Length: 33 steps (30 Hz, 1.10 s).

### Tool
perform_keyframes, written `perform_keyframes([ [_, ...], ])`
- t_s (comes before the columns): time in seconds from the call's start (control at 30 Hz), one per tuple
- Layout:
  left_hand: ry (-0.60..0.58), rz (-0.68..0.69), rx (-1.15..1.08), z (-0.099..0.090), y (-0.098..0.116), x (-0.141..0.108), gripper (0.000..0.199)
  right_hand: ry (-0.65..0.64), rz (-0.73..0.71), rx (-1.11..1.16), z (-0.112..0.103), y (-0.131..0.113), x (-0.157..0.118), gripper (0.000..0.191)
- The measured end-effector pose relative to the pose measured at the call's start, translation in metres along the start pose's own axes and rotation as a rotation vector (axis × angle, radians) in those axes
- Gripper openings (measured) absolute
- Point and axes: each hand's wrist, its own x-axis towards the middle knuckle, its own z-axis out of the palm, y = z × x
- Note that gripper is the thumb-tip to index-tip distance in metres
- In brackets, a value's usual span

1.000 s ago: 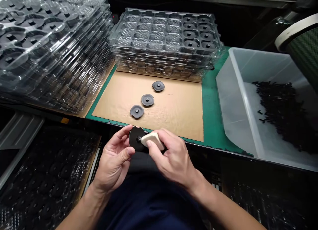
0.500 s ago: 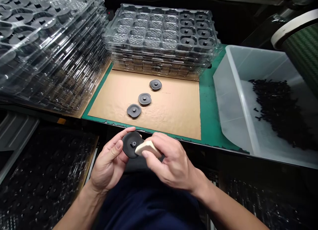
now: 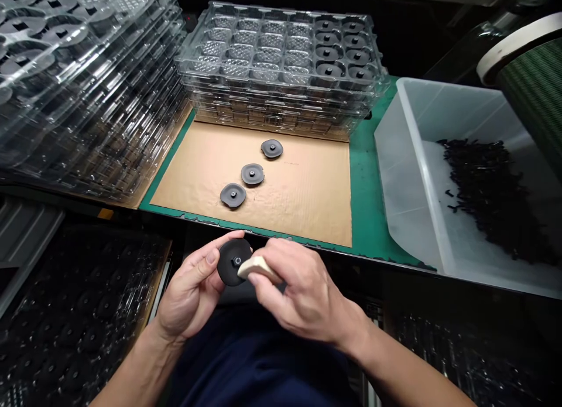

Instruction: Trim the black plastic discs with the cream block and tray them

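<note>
Black disc (image 3: 228,270) over my lap (image 3: 263,360), rim held in my left hand (image 3: 188,293) | pale block (image 3: 260,267) pinched in my right hand (image 3: 302,284), near the hub (image 3: 237,260) | likely light, stiff; best gripped by the rim

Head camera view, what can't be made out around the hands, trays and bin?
All in the head view:
Black disc: its far side faces away, over the left hand.
Pale block: partly covered by the right hand.
Left tray stack: cut off by the left edge.
Clear bin: cut off by the right edge.
Black pieces: too small and dark for exact shapes.
</note>
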Motion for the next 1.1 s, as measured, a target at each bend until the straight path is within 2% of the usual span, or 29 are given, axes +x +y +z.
perform_keyframes([
  [0.1, -0.018, -0.03, 0.004, -0.001, -0.004, 0.0, 0.039, 0.03, 0.025, -0.147, -0.001, 0.001, 0.001, 0.019],
  [0.27, -0.096, -0.103, -0.016, -0.006, -0.01, 0.0, 0.037, -0.029, -0.045, -0.295, -0.002, 0.004, 0.001, 0.02],
  [0.37, -0.123, -0.155, -0.041, -0.01, -0.013, 0.0, 0.03, -0.064, -0.099, -0.284, -0.003, 0.005, 0.001, 0.022],
  [0.47, -0.083, -0.21, -0.091, -0.012, -0.017, 0.0, 0.02, -0.113, -0.148, -0.25, -0.005, 0.006, 0.002, 0.026],
  [0.6, -0.064, -0.298, -0.136, -0.011, -0.023, -0.003, 0.025, -0.172, -0.221, -0.224, -0.01, 0.007, 0.005, 0.033],
  [0.73, -0.151, -0.329, -0.128, -0.006, -0.023, -0.004, 0.031, -0.177, -0.342, -0.183, -0.011, 0.009, 0.005, 0.033],
  [0.8, -0.136, -0.239, -0.13, -0.004, -0.019, -0.003, 0.031, -0.08, -0.267, -0.172, -0.008, 0.01, 0.003, 0.026],
  [0.9, -0.021, -0.003, -0.083, -0.002, -0.014, 0.001, 0.041, 0.071, 0.077, -0.053, 0.001, 0.008, -0.002, 0.019],
  [0.97, 0.029, 0.107, -0.019, -0.002, -0.014, 0.003, 0.053, 0.061, 0.263, 0.107, 0.007, 0.001, -0.003, 0.022],
  [1.03, 0.053, 0.176, 0.041, -0.001, -0.015, 0.003, 0.06, 0.046, 0.343, 0.235, 0.011, -0.008, -0.001, 0.023],
  [1.1, 0.064, 0.226, 0.079, 0.002, -0.017, 0.002, 0.059, 0.092, 0.345, 0.283, 0.013, -0.016, 0.002, 0.023],
])
